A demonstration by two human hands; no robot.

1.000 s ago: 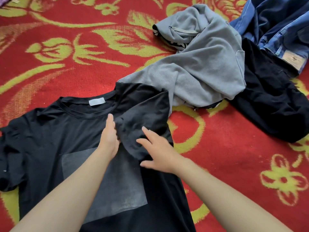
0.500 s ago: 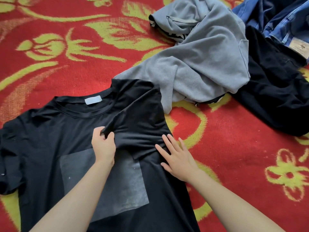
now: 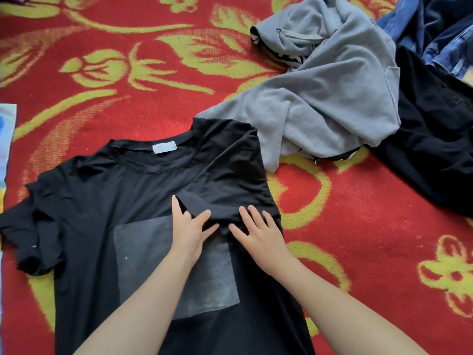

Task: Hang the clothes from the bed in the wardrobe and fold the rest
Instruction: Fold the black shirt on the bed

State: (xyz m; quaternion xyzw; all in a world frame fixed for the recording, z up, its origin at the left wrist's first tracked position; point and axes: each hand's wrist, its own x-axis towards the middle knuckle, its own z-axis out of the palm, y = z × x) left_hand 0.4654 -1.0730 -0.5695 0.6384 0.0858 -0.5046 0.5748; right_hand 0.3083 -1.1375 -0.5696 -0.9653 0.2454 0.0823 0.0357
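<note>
Black T-shirt (image 3: pixel 102 206) lies face-up, spread on the red floral bedcover (image 3: pixel 358 226); one sleeve is folded inward across the chest; left hand (image 3: pixel 189 234) and right hand (image 3: pixel 258 234) rest flat on that fold, fingers straight and spread; grey sweatshirt (image 3: pixel 332 98), dark garment (image 3: pixel 435 149) and jeans (image 3: pixel 448 29) are heaped beyond.

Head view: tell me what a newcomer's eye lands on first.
The loud red bedcover with yellow-green flowers fills the frame. At lower left lies a black T-shirt with one sleeve folded in over the chest. The left hand and right hand rest side by side on that fold. At upper right is a crumpled grey sweatshirt, with blue jeans beyond it.
</note>
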